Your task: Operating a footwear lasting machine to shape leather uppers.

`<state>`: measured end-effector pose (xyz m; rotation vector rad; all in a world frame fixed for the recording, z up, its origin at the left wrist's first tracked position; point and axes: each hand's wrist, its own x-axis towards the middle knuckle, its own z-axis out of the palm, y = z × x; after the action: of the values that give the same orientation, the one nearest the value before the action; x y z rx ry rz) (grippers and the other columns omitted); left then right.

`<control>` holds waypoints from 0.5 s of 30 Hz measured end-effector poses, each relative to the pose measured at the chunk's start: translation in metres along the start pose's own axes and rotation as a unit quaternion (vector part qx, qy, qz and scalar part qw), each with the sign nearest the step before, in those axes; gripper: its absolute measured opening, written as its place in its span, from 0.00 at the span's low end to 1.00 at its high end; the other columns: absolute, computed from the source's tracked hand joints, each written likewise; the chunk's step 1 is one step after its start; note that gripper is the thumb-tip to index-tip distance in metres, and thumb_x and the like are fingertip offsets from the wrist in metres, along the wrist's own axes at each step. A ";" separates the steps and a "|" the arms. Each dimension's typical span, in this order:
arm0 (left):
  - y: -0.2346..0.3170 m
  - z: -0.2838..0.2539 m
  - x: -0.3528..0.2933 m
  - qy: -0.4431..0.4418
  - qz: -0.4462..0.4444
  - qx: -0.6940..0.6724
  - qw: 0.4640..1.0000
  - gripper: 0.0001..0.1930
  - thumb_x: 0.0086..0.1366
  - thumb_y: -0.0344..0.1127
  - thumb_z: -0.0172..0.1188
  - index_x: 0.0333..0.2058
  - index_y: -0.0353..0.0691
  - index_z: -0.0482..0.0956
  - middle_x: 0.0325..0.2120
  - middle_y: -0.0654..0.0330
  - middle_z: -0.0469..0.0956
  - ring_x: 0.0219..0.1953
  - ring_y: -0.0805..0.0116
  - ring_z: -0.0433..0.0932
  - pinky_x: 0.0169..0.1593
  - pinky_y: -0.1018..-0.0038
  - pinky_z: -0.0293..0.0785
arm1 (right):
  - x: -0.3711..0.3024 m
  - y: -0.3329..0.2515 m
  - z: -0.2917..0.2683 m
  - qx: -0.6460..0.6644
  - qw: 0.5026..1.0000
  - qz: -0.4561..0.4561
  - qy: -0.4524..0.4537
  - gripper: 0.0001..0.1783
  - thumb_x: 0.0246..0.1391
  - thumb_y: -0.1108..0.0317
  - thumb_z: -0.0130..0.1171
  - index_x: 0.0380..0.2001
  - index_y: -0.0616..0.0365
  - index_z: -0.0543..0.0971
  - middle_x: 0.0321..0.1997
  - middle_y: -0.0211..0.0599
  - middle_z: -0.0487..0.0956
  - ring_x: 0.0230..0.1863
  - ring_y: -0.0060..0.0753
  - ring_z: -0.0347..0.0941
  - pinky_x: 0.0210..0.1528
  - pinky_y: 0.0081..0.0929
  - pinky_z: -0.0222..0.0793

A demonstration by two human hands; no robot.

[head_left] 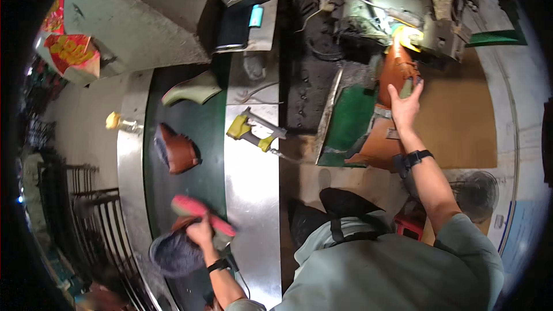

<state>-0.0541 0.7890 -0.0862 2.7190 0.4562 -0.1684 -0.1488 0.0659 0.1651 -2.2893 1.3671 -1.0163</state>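
Head cam has my left hand (200, 232) clamped on a pink-soled boot (178, 251) over the belt (208, 116), right hand (406, 106) wrapped wide round a brown boot (394, 74) at the machine (444, 33), probably positioning, so steady support's needed.

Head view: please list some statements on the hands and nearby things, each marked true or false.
1. The left hand holds a fur-lined boot. True.
2. The right hand rests on the metal counter. False: it grips a brown boot at the brightly lit machine.
3. A yellow-green tool lies on the metal counter. True.
4. The pale shoe-shaped form is in the left hand. False: it lies on the green belt.
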 end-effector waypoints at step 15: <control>0.206 -0.018 -0.116 -0.320 0.194 -0.374 0.849 0.18 0.65 0.33 0.60 0.53 0.40 0.82 0.46 0.51 0.83 0.52 0.54 0.81 0.57 0.60 0.78 | -0.001 0.003 -0.005 0.053 0.998 0.014 -0.025 0.54 0.53 0.59 0.70 0.76 0.47 0.47 0.66 0.64 0.71 0.61 0.70 0.72 0.59 0.58 0.72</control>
<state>-0.0931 0.5819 0.0223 1.7780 -0.2050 -0.6127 -0.1541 0.0662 0.1664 -2.1983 1.2911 -0.9914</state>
